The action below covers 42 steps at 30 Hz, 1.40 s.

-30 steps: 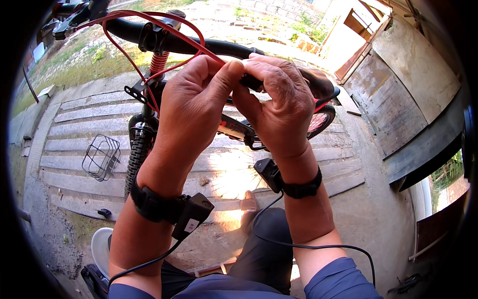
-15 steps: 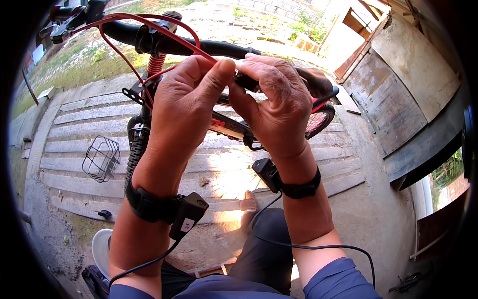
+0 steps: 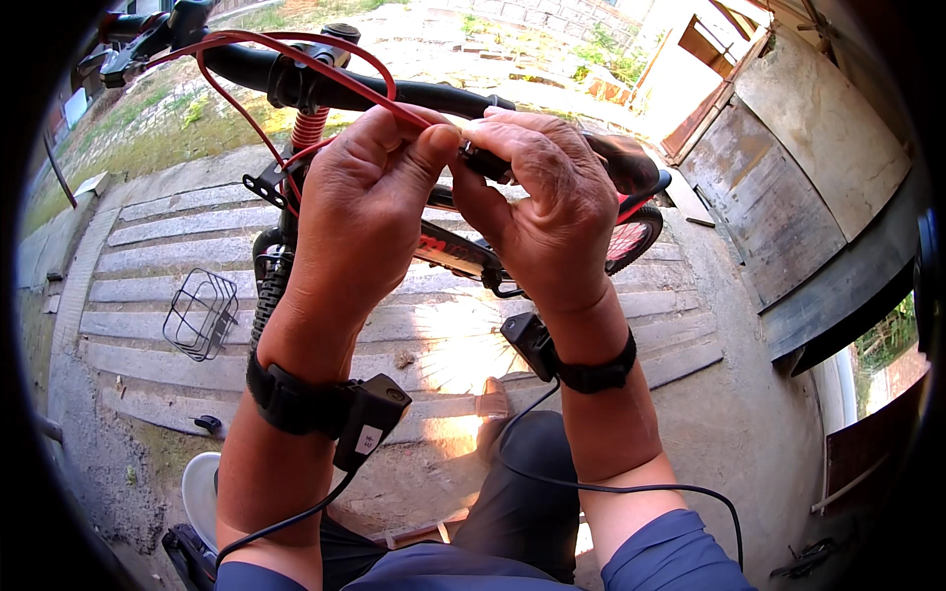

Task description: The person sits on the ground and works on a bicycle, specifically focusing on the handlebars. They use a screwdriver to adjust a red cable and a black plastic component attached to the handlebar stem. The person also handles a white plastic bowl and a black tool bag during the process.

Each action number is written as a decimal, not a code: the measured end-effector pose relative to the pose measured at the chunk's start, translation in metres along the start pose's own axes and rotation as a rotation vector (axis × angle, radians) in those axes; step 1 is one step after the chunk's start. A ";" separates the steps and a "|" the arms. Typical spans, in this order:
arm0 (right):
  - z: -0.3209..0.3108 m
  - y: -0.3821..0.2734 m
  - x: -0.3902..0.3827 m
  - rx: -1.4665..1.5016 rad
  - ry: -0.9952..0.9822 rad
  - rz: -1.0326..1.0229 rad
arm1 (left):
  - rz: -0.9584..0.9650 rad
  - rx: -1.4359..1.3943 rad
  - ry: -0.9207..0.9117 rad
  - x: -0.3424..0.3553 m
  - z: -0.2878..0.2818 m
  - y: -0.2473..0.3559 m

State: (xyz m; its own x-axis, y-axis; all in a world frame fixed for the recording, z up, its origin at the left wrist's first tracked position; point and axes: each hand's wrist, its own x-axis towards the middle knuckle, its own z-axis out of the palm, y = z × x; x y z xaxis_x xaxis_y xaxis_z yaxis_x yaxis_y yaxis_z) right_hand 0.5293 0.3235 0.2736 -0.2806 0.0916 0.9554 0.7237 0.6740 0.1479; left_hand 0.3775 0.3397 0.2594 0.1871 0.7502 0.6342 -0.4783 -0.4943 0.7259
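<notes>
Seen from the wearer's head, looking down, two bare hands meet in front of a bike parked on a paved yard. The left hand (image 3: 365,202) has its thumb and fingers (image 3: 435,148) pinched closed on a red cable (image 3: 409,116), which loops up and left past the black handlebar (image 3: 365,94). The right hand (image 3: 557,182) is curled, its fingers gripping a small black part (image 3: 488,164); the part sits just beside the left thumb, at the cable's near end, though whether the two join is hidden. Each wrist wears a strap with a black box, one on the left (image 3: 374,419) and one on the right (image 3: 529,345). Beyond the hands are the bike's knobby front tyre (image 3: 269,305), its saddle (image 3: 631,163) and its rear wheel (image 3: 636,239). To the left, a wire basket (image 3: 202,313) lies on the slatted concrete floor (image 3: 168,360); to the right stand weathered panels (image 3: 764,177).
</notes>
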 end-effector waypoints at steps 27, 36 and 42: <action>-0.045 -0.004 0.001 -0.174 -0.214 0.072 | 0.001 0.037 -0.014 0.001 -0.008 -0.001; -0.061 0.038 0.002 -0.261 -0.654 0.328 | -0.006 0.061 0.008 0.000 -0.001 0.001; -0.060 0.036 0.022 -0.230 -0.803 0.443 | -0.007 0.054 -0.001 -0.001 -0.004 0.002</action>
State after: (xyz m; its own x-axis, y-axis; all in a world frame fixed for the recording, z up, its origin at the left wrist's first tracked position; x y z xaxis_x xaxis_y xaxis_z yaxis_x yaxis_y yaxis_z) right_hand 0.5871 0.3062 0.3148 -0.2382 0.8399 0.4877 0.9512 0.3032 -0.0576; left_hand 0.3729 0.3399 0.2593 0.1910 0.7533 0.6293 -0.4304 -0.5119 0.7434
